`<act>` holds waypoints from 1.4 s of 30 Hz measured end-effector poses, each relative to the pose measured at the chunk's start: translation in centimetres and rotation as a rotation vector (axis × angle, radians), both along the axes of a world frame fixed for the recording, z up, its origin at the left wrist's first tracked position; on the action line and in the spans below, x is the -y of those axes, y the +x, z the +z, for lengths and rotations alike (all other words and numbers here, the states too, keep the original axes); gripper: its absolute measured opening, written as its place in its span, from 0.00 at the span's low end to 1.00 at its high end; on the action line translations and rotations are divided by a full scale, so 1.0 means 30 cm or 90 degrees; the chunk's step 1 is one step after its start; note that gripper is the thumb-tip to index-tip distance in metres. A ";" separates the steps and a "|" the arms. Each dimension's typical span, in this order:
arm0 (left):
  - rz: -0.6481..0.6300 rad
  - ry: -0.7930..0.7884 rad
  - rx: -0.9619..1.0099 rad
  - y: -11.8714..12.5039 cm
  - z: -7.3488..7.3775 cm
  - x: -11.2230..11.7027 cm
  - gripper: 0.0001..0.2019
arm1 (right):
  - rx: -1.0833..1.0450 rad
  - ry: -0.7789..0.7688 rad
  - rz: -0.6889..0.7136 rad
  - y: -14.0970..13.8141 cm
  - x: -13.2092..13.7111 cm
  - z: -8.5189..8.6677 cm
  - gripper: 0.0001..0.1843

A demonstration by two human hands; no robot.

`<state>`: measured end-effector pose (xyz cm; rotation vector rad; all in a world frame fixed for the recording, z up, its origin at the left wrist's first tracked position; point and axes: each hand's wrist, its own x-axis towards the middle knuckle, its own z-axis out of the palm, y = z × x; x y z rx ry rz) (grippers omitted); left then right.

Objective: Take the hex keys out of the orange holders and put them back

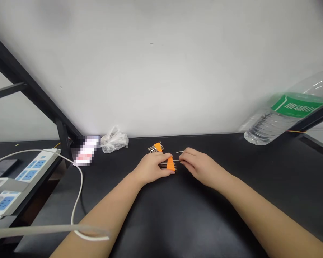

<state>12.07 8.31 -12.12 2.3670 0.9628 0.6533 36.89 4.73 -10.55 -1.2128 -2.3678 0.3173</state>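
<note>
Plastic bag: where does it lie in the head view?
In the head view, the plastic bag lies left of centre on the black table, against the white wall, right of a pixelated object.

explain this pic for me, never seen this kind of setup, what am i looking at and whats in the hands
This is one picture from a camera worn on a person's head, looking forward and down, so the arms reach in from the bottom. There's no machine, just bare hands. The left hand holds a hex key set in an orange holder. The right hand seems to pinch a thin metal key. A second orange set lies just beyond them on the black table. Further off are a power strip, a white cable, a plastic bag and a water bottle.
</note>
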 end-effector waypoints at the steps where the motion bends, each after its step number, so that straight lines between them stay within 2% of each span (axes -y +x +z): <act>1: 0.000 0.006 -0.001 0.001 0.000 0.001 0.23 | -0.014 -0.010 0.005 -0.004 0.001 -0.001 0.11; 5: -0.004 0.016 0.002 0.006 0.002 0.002 0.20 | -0.087 -0.042 0.028 -0.025 0.003 0.001 0.09; 9: -0.035 0.023 0.007 0.013 0.001 0.005 0.22 | -0.172 -0.096 0.010 -0.054 0.012 -0.002 0.09; 15: -0.053 0.042 -0.020 0.019 0.005 0.006 0.21 | -0.315 -0.228 0.027 -0.070 0.003 -0.042 0.13; 17: -0.053 0.046 -0.021 0.018 0.006 0.005 0.21 | -0.341 -0.239 0.009 -0.051 -0.017 -0.054 0.12; 18: -0.052 0.045 -0.020 0.018 0.006 0.005 0.22 | -0.329 -0.217 -0.017 -0.037 -0.030 -0.060 0.10; 20: -0.045 0.036 -0.019 0.016 0.006 0.004 0.24 | -0.243 -0.110 -0.106 0.001 -0.060 -0.073 0.07; 22: -0.034 0.019 -0.018 0.014 0.003 0.004 0.24 | -0.122 -0.009 -0.159 0.042 -0.091 -0.091 0.11; 23: -0.029 0.010 -0.017 0.013 0.001 0.004 0.24 | -0.076 0.011 -0.167 0.061 -0.105 -0.102 0.13; 29: -0.015 -0.015 -0.004 0.008 -0.008 0.005 0.27 | 0.083 0.034 -0.166 0.100 -0.138 -0.140 0.15; 37: -0.013 -0.017 0.001 0.006 -0.008 0.002 0.27 | 0.168 0.074 -0.144 0.054 -0.084 -0.081 0.14; 42: -0.014 -0.010 -0.004 0.007 -0.008 0.001 0.27 | 0.194 0.074 -0.124 0.037 -0.066 -0.065 0.13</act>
